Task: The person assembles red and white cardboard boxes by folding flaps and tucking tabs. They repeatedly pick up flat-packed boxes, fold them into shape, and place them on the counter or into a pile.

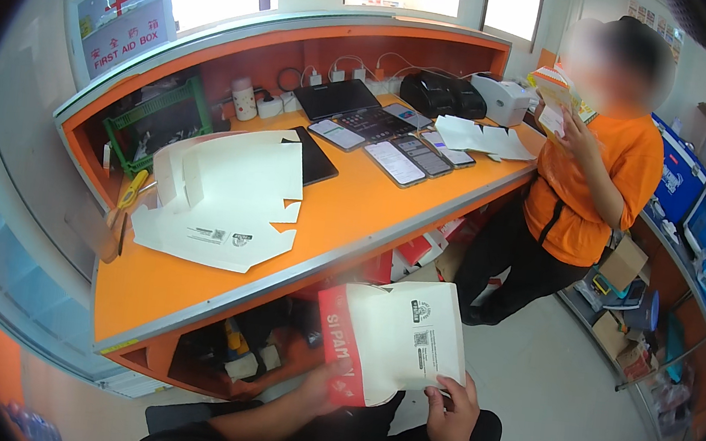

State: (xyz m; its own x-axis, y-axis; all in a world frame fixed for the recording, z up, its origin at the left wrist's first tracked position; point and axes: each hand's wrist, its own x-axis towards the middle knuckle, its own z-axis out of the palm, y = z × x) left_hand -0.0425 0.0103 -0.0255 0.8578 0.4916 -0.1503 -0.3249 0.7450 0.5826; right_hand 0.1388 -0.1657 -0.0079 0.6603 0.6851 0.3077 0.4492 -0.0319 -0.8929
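Observation:
Over my lap I hold a partly folded cardboard carton (393,332), cream-white with a red band along its left side and black print on the right. My left hand (325,387) grips its lower left, at the red band, with some fingers hidden by the board. The lower right corner is between the thumb and fingers of my right hand (451,413). On the orange desk (353,220), beyond my left arm, lies an opened-out white carton sheet (241,179) with notched edges and a raised flap.
Several phones (395,163) lie mid-desk, near a dark laptop (336,98). A black printer (442,95) and white printer (500,98) stand behind. A yellow-handled tool (133,189) lies far left. At right stands a co-worker (594,177) holding a yellow-and-white paper item (562,96), beside loaded shelves (686,247).

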